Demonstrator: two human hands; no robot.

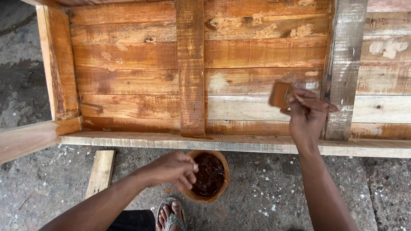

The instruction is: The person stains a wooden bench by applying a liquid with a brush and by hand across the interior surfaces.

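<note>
Rough grey concrete floor (265, 192), speckled with pale flecks, fills the lower part of my head view; above it lies a large plank structure (128, 77) of boards, mostly stained orange-brown. Item, far left: a stained leg or frame post (58, 64) running up the picture, joined to a pale rail (25, 139) that angles off toward the left edge. Item, lower left: a short loose offcut of bare wood (100, 171) lying flat on the concrete, just below the structure's front edge. Item, centre: a stained cross batten (190, 64) running up across the boards. Item, lower centre: my left hand (173, 169), fingers curled inward and bunched, resting at the rim of a round bowl (209, 175); I cannot tell whether the fingertips pinch the rim or merely touch it. The bowl sits on the floor just below the front edge and holds a dark brown liquid. Item, bottom centre: a foot in a sandal (171, 216), just beside the bowl. Item, right of centre: my right hand (306, 115), raised over the boards, fingers pressed together and gripping a stain-soaked brush (281, 94) whose broad head points up and left, close over a paler, less stained board (244, 107). Item, right: a weathered grey batten (344, 68), unstained, directly beside the right hand. Item, far right: boards (385, 47) with pale patches.
</note>
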